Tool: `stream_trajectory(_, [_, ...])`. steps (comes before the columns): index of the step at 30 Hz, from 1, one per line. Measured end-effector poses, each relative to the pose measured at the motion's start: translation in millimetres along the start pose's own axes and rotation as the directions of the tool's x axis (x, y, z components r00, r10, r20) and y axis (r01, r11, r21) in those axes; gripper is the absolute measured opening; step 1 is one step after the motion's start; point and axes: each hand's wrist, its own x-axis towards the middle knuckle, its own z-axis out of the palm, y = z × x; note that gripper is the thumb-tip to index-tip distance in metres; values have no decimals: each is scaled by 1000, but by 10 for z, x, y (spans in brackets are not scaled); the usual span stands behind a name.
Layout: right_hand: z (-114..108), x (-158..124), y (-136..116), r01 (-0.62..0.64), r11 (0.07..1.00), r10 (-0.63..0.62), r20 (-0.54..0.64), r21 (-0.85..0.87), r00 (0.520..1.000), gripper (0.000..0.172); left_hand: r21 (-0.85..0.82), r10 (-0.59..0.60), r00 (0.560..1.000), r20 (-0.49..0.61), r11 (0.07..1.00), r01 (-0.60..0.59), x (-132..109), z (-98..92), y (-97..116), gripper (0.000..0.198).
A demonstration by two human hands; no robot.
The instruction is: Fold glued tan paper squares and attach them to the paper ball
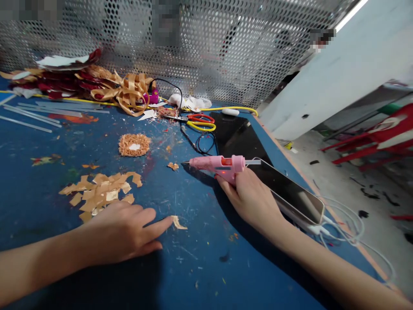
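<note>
My right hand (250, 196) is wrapped round the grip of a pink hot glue gun (219, 164), whose nozzle points left just above the blue table (200, 267). My left hand (124, 230) lies flat on the table with fingers stretched out. Its index fingertip touches a small tan paper scrap (178, 222). A pile of tan paper pieces (101, 190) lies just beyond the left hand. Farther back sits a round tan woven piece (134, 144) with a white centre.
A phone (290, 189) on a white cable lies right of the glue gun, near the table's right edge. Scissors (200, 122), black wire, glue sticks (35, 113), tan ribbon (130, 92) and red material crowd the back. A perforated metal screen (206, 47) stands behind.
</note>
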Motion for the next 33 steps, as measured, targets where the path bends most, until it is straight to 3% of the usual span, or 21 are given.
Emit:
stream_trajectory(3, [-69,-92,34,4,1000,-3,-32,7,999,31,-1,14,1000,-7,1000,-14,9,-7,-6,41])
stream_trajectory(5, [-143,-169,28,20,999,-16,-155,29,988,34,-12,10,1000,-3,1000,-10,16,-11,-10,41])
stream_trajectory(8, [-256,-270,-48,243,969,-218,-291,52,931,22,-49,-10,1000,2,999,10,21,-12,-14,41])
stream_trajectory(10, [-293,-309,-137,503,858,-476,-208,103,855,8,-60,-17,1000,-9,998,16,19,-9,-12,41])
stream_trajectory(13, [-266,-313,-278,714,671,-719,-59,198,692,20,-53,-7,1000,-28,999,5,11,-4,-7,40])
stream_trajectory(22, [-164,-149,-457,803,529,-826,-51,274,562,30,-29,7,999,-32,1000,-8,10,12,-2,40])
stream_trajectory(25, [-137,-137,-500,810,525,-829,-56,262,556,31,-30,0,999,-36,1000,-1,9,22,2,38])
stream_trajectory(33, [-17,-83,-580,655,676,-696,2,337,718,29,-62,-7,999,-47,998,4,6,25,3,37])
